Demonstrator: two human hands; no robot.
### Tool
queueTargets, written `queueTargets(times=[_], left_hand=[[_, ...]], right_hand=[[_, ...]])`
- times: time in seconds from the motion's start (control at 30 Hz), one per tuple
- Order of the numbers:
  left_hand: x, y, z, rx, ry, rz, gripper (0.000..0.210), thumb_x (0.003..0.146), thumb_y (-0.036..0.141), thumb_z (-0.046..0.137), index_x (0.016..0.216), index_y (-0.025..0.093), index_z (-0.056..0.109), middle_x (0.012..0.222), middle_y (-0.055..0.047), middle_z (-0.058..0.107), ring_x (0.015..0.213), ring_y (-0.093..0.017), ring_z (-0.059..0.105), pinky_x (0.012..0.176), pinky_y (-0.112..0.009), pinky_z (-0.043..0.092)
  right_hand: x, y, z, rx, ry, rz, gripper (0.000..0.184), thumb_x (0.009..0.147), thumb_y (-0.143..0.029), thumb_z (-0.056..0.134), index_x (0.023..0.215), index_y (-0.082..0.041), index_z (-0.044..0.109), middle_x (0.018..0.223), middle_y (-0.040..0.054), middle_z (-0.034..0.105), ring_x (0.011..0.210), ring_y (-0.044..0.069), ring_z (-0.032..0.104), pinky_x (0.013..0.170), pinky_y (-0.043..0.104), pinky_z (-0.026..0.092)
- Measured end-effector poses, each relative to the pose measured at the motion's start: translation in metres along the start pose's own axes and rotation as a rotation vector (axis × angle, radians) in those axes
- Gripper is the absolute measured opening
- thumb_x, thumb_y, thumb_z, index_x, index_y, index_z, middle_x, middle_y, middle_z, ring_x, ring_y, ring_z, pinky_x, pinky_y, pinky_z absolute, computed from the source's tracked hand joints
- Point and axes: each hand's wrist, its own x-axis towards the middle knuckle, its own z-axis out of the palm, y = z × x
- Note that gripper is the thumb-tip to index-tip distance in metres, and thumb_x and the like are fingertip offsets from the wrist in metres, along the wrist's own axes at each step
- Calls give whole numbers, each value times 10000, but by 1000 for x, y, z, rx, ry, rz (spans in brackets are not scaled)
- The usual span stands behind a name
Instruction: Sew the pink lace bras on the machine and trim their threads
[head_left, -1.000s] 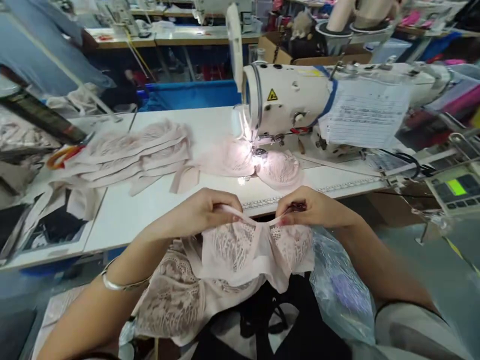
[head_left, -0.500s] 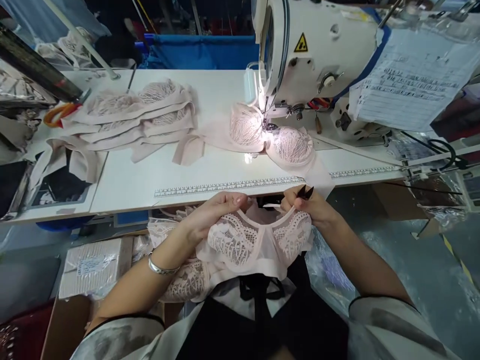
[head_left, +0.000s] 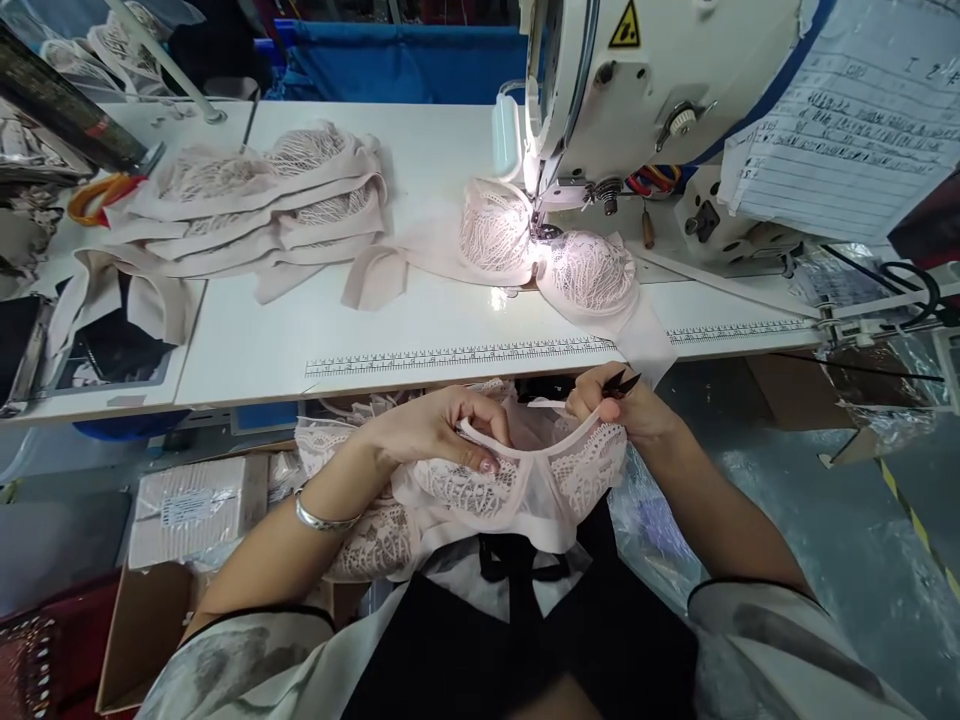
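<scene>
In front of my chest, below the table edge, I hold a pale pink lace bra [head_left: 536,490]. My left hand [head_left: 442,430] is closed on the upper edge of one cup, its thumb over the lace and its fingers behind. My right hand [head_left: 637,408] pinches the upper edge of the other cup. Dark pointed blades, seemingly thread snips [head_left: 621,384], stick out of that same hand; their handle is hidden. More pink lace bras [head_left: 371,545] hang beneath my left forearm. Another bra [head_left: 589,272] lies under the needle of the lit sewing machine [head_left: 637,90].
A pile of pink bras [head_left: 262,205] lies on the white table [head_left: 435,140], with orange-handled scissors [head_left: 97,198] at its left. A printed ruler [head_left: 465,355] runs along the front edge. Written sheets [head_left: 840,140] hang on the machine. A cardboard box [head_left: 142,630] stands lower left.
My left hand has shifted its hold inward along the neckline, its thumb now over the cup's lace. My right hand keeps its pinch. The view has tilted slightly downward.
</scene>
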Motion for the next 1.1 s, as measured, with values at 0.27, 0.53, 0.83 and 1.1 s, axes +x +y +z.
queueTargets(times=[0.27,0.53,0.83,1.1], left_hand=[[1,-1,0,-44,-7,11,468,706,313,879,567,171,455,528,67,413,481,-62,351,454,-193,301],[2,1,-1,-30,42,63,401,719,324,873,593,153,533,565,34,496,515,-73,418,489,-197,339],[3,30,33,867,537,249,168,934,280,599,993,198,733,1026,-92,731,999,-261,631,941,-420,450],[26,-3,71,351,436,198,290,970,309,561,712,177,572,635,32,500,580,-115,425,568,-245,331]], right_hand=[[1,0,1,48,-29,-28,562,806,-480,807,571,-172,399,506,-89,419,438,31,260,455,220,203],[0,-16,-2,-271,-2,74,518,795,-612,756,644,-149,582,572,-39,536,487,59,415,480,220,289],[-1,-46,26,-809,-126,80,265,966,-310,608,776,-148,696,664,3,635,571,88,511,547,217,362],[-13,-42,30,-724,0,28,340,990,-366,594,716,-166,615,623,-33,511,547,75,420,534,225,311]])
